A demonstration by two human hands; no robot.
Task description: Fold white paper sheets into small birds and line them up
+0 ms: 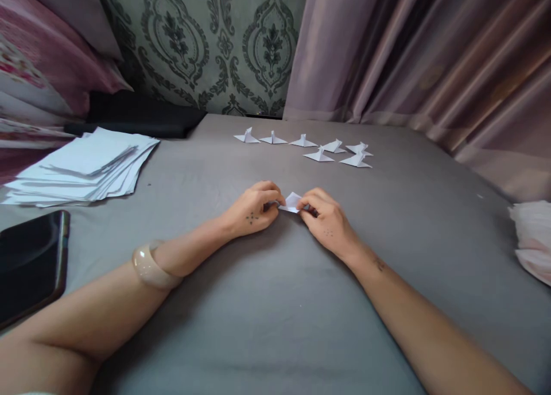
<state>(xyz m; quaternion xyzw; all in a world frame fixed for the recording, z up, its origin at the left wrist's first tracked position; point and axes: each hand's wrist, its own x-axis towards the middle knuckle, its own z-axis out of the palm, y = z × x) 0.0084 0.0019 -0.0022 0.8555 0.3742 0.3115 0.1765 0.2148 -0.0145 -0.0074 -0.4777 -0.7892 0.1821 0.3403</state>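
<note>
A small piece of folded white paper (292, 202) is held between my two hands near the middle of the view. Its top comes to a point, and both of its side ends are hidden by fingers. My left hand (255, 208) pinches the left end, with thumb and fingers closed. On the opposite end, my right hand (325, 217) grips the paper in the same way. Beyond my hands stand several folded white paper figures (318, 155) with pointed wings, loosely lined up at the back of the grey-covered surface (275, 303).
At the left lies an uneven stack of white paper sheets (86, 159), with folded black cloth (142, 113) behind it. A dark phone (32, 263) rests at the left edge. Pinkish-white fabric (534, 237) is at the right edge. Curtains (387, 50) hang at the back right.
</note>
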